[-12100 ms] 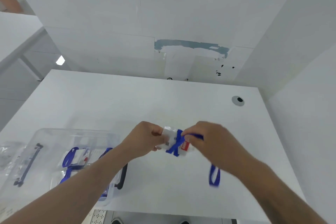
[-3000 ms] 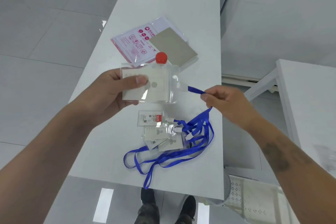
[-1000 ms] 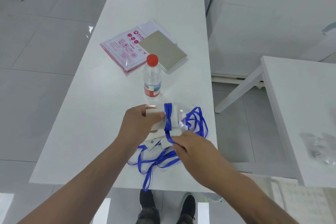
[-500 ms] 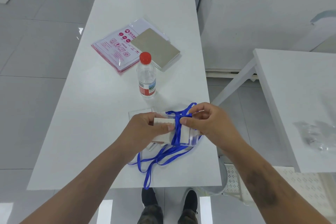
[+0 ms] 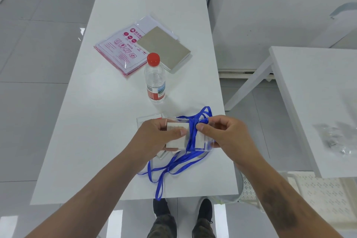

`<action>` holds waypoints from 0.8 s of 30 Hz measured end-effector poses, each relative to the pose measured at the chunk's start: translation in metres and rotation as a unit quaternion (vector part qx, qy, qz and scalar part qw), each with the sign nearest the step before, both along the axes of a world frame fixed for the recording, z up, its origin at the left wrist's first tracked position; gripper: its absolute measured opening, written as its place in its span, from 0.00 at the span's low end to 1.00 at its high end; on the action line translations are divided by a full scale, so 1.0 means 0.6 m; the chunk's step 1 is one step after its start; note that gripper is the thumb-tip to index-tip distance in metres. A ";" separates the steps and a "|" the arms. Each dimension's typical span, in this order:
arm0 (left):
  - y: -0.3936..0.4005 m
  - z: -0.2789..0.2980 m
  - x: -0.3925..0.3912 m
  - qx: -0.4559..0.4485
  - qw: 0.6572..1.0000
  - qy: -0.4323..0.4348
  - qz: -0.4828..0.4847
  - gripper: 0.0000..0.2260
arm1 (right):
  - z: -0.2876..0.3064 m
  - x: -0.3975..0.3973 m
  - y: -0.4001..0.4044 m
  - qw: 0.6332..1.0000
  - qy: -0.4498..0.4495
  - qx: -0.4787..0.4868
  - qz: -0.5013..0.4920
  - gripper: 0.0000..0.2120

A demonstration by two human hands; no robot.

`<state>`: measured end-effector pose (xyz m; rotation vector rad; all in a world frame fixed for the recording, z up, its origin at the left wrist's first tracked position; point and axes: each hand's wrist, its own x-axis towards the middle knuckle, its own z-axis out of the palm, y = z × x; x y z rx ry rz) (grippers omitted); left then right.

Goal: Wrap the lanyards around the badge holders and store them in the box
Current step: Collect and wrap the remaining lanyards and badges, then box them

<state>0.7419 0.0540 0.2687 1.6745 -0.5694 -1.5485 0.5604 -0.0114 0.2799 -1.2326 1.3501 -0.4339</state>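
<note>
While the long white surface (image 5: 108,141) carries everything in view, we note no storage box in frame, so that step cannot be assessed. Beyond the work area lie a red-printed plastic packet (image 5: 123,48) with a grey board (image 5: 164,49) resting on it, and a red-capped water bottle (image 5: 154,79) standing upright just nearer to us.

Above the near end of the surface, the left hand (image 5: 154,139) has its grip closed on the clear badge holder (image 5: 193,137), thumb pressed on the front face. The right hand (image 5: 226,133) pinches the blue lanyard (image 5: 192,137) at the holder's top edge, where a few turns already cross the holder's middle. We judge the wrap part done: a long tail of lanyard lies loose on the surface and hangs over its near edge.

More badge holders (image 5: 148,120) lie beneath the hands, their straps mixed into the same blue tangle (image 5: 173,166).

Risks, in our judgement: the tail may drag a neighbouring strap into the wrap; slack tension may let the turns slide off the smooth plastic; and a loosened right grip would let the coils spring apart.
</note>
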 end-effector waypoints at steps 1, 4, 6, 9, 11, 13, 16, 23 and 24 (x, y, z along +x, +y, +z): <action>0.001 0.000 0.000 -0.001 1.000 0.008 0.002 0.07 | 0.001 -0.001 -0.001 1.000 -0.001 -0.005 0.000 0.06; 0.003 -0.001 -0.003 -0.002 1.000 0.021 0.020 0.05 | 0.000 -0.010 -0.006 1.000 -0.005 -0.003 -0.008 0.06; 0.002 -0.001 -0.008 0.003 0.999 0.016 0.032 0.05 | 0.000 -0.019 -0.012 1.000 -0.008 0.002 -0.006 0.07; -0.002 0.003 -0.025 -0.001 0.999 0.010 0.031 0.06 | 0.002 -0.039 -0.021 1.000 -0.007 -0.008 0.000 0.09; -0.004 0.005 -0.036 -0.005 1.000 0.008 0.029 0.06 | 0.004 -0.049 -0.024 1.000 -0.011 -0.011 -0.001 0.08; -0.010 0.007 -0.058 -0.006 0.999 0.005 0.034 0.05 | 0.004 -0.070 -0.033 1.000 -0.018 -0.016 -0.001 0.06; -0.023 0.009 -0.106 -0.007 0.999 -0.005 0.041 0.04 | 0.004 -0.118 -0.048 0.999 -0.022 -0.021 0.007 0.05; -0.044 0.017 -0.237 -0.022 0.998 -0.034 0.056 0.03 | 0.014 -0.246 -0.079 0.998 -0.016 -0.048 0.021 0.04; -0.047 0.018 -0.259 -0.026 0.997 -0.038 0.059 0.02 | 0.017 -0.268 -0.082 0.998 -0.014 -0.053 0.024 0.04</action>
